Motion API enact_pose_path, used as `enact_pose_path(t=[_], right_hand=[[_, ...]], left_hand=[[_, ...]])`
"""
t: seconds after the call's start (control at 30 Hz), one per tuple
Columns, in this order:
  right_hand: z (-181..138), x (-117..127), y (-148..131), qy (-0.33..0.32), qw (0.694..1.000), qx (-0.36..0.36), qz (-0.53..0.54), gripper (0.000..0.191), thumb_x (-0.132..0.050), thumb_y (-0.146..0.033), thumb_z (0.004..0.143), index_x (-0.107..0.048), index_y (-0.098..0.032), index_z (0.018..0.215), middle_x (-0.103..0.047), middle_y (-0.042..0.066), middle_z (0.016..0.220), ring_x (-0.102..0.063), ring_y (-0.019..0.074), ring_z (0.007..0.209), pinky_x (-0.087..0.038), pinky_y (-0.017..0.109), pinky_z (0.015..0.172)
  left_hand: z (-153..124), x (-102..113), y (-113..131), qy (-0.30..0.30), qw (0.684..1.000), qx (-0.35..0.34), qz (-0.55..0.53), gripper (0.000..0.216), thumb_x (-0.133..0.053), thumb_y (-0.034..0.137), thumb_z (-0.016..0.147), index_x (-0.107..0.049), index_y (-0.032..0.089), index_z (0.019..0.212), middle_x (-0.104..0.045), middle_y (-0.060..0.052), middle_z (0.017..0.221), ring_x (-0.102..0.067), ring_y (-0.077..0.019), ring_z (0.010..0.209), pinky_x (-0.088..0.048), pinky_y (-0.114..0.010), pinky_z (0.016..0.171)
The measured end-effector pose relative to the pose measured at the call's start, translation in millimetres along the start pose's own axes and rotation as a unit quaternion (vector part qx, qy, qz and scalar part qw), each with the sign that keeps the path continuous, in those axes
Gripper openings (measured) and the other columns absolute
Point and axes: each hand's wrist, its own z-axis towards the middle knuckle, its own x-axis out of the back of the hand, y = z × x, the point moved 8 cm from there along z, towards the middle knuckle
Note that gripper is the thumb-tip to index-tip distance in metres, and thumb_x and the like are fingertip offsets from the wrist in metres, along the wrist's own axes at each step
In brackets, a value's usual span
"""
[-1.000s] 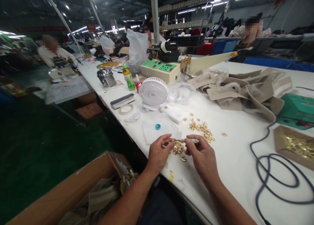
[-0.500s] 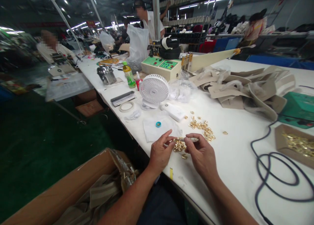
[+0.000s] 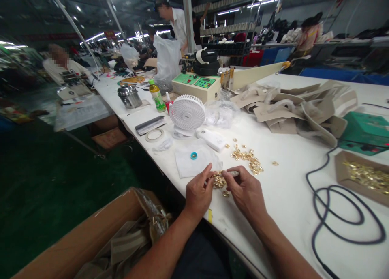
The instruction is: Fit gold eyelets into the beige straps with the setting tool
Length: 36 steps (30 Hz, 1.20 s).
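My left hand (image 3: 198, 192) is closed in a pinch at the table's near edge, its fingertips on a small gold metal fitting that is mostly hidden. In my right hand (image 3: 248, 192) is a thin pen-like tool (image 3: 234, 173) with a pale handle, its tip turned toward the left fingertips. The two hands nearly meet over a small heap of gold metal fittings (image 3: 219, 182). Farther back lies a looser spread of the same fittings (image 3: 251, 158). A small blue round cap (image 3: 193, 155) sits on a white cloth (image 3: 182, 167) beyond my left hand.
A white fan (image 3: 187, 112), a white box-shaped device (image 3: 211, 139) and a tape roll (image 3: 154, 135) stand beyond the hands. At right are a looped black cable (image 3: 316, 214) and a carton tray of gold pieces (image 3: 340, 169). An open cardboard box (image 3: 91, 230) is at lower left.
My right hand has come closer to my left, and less of the tool shows between them. The whole view has shifted slightly; the left hand keeps its pinch.
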Motion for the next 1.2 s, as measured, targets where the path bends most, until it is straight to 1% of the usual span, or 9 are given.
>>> enact_pose_path(t=[0.1, 0.27, 0.37, 0.53, 0.67, 0.73, 0.83, 1.03, 1.2], right_hand=[[5, 7, 6, 0.013, 1.000, -0.024, -0.012, 0.048, -0.064, -0.067, 0.090, -0.065, -0.023, 0.071, -0.064, -0.001, 0.057, -0.061, 0.0175, 0.054, -0.045, 0.029, 0.060], [7, -1, -5, -0.051, 0.990, 0.012, 0.134, 0.029, -0.065, -0.051, 0.093, -0.070, -0.023, 0.096, -0.069, -0.001, 0.072, -0.063, 0.0167, 0.063, -0.048, 0.027, 0.063], [8, 2, -8, -0.056, 0.976, -0.006, 0.213, 0.028, -0.066, -0.048, 0.092, -0.070, -0.021, 0.098, -0.068, -0.001, 0.070, -0.062, 0.0158, 0.061, -0.048, 0.026, 0.061], [16, 41, 9, 0.068, 0.953, -0.076, 0.284, 0.035, -0.070, -0.053, 0.089, -0.071, -0.019, 0.099, -0.066, -0.003, 0.060, -0.062, 0.0158, 0.057, -0.049, 0.027, 0.060], [26, 77, 36, 0.181, 0.893, -0.107, 0.397, 0.035, -0.078, -0.050, 0.081, -0.071, -0.019, 0.096, -0.064, -0.004, 0.064, -0.058, 0.0132, 0.056, -0.048, 0.026, 0.057], [30, 93, 49, 0.228, 0.850, -0.117, 0.460, 0.033, -0.081, -0.046, 0.077, -0.070, -0.019, 0.094, -0.063, -0.005, 0.066, -0.055, 0.0112, 0.055, -0.047, 0.025, 0.054], [34, 109, 61, 0.272, 0.807, -0.133, 0.508, 0.032, -0.083, -0.040, 0.073, -0.069, -0.019, 0.093, -0.061, -0.006, 0.067, -0.053, 0.0089, 0.053, -0.044, 0.022, 0.051], [35, 115, 61, 0.268, 0.791, -0.142, 0.531, 0.034, -0.082, -0.039, 0.071, -0.067, -0.018, 0.093, -0.060, -0.006, 0.068, -0.052, 0.0081, 0.052, -0.042, 0.021, 0.049], [37, 107, 60, 0.255, 0.783, -0.150, 0.548, 0.036, -0.084, -0.039, 0.070, -0.067, -0.018, 0.093, -0.060, -0.007, 0.066, -0.052, 0.0076, 0.051, -0.042, 0.020, 0.048]], left_hand=[[0, 0, 4, -0.002, 1.000, -0.017, 0.015, 0.045, -0.066, 0.023, 0.097, -0.064, 0.030, 0.140, -0.083, -0.002, 0.111, -0.077, -0.0229, 0.103, -0.059, -0.039, 0.100], [4, 2, 7, 0.005, 0.995, -0.028, 0.095, 0.046, -0.066, 0.025, 0.096, -0.061, 0.028, 0.142, -0.083, -0.004, 0.111, -0.075, -0.0258, 0.104, -0.055, -0.044, 0.103], [5, 0, 11, 0.003, 0.991, -0.046, 0.128, 0.045, -0.064, 0.025, 0.098, -0.060, 0.027, 0.143, -0.082, -0.005, 0.111, -0.074, -0.0260, 0.104, -0.055, -0.043, 0.100], [5, -9, 27, -0.035, 0.978, -0.124, 0.166, 0.043, -0.063, 0.023, 0.097, -0.061, 0.025, 0.140, -0.082, -0.006, 0.108, -0.073, -0.0258, 0.102, -0.056, -0.043, 0.096], [10, -17, 47, -0.073, 0.968, -0.162, 0.178, 0.035, -0.068, 0.025, 0.093, -0.071, 0.024, 0.128, -0.078, -0.009, 0.118, -0.070, -0.0276, 0.110, -0.055, -0.043, 0.100], [15, -29, 59, -0.104, 0.961, -0.172, 0.188, 0.028, -0.067, 0.028, 0.094, -0.074, 0.024, 0.121, -0.078, -0.010, 0.116, -0.069, -0.0277, 0.109, -0.055, -0.043, 0.100], [24, -63, 77, -0.165, 0.948, -0.177, 0.208, 0.021, -0.067, 0.034, 0.096, -0.077, 0.025, 0.113, -0.078, -0.008, 0.103, -0.070, -0.0262, 0.100, -0.055, -0.040, 0.093], [45, -142, 95, -0.234, 0.927, -0.146, 0.254, 0.017, -0.074, 0.034, 0.089, -0.079, 0.026, 0.103, -0.076, -0.008, 0.102, -0.068, -0.0293, 0.102, -0.053, -0.037, 0.086], [61, -162, 92, -0.253, 0.931, -0.104, 0.243, 0.008, -0.069, 0.028, 0.090, -0.077, 0.025, 0.090, -0.075, -0.006, 0.098, -0.069, -0.0263, 0.094, -0.050, -0.035, 0.083]])
